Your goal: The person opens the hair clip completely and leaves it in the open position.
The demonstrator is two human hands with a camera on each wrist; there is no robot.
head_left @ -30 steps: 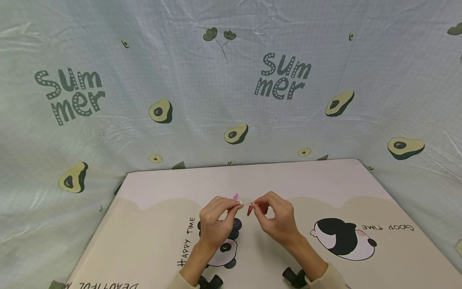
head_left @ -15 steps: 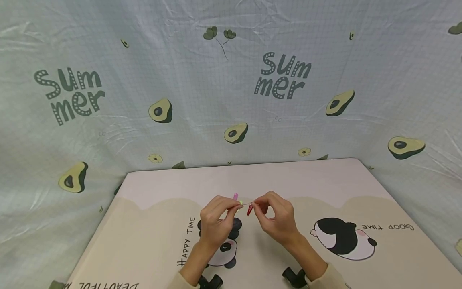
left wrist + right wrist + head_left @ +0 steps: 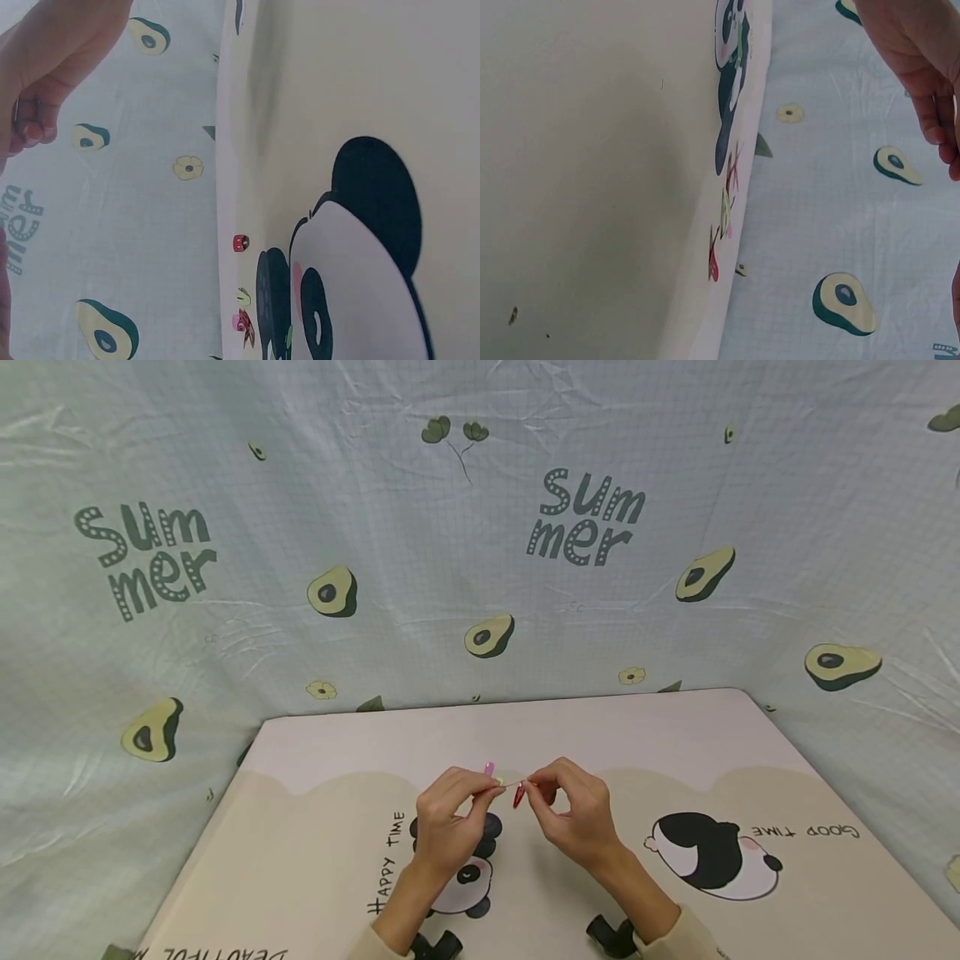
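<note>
In the head view, my left hand [image 3: 448, 814] and right hand [image 3: 576, 814] are raised over the middle of the table. A thin pale strand [image 3: 513, 784] runs across the small gap between them, and thumb and fingertips of each hand pinch an end. It is too fine to tell what kind of thing it is. Past the fingertips lie a red clip-like piece [image 3: 518, 795] and a pink piece [image 3: 489, 768]. The right wrist view shows a red piece [image 3: 714, 266] with spread prongs and a green piece [image 3: 725, 214] alongside. The left hand partly hides this group in the head view.
A beige and pink cover [image 3: 300, 843] with printed pandas lies over the table [image 3: 600, 727]. Behind it hangs a pale curtain [image 3: 420, 543] printed with avocados. Black wrist cameras [image 3: 615, 935] hang below both wrists.
</note>
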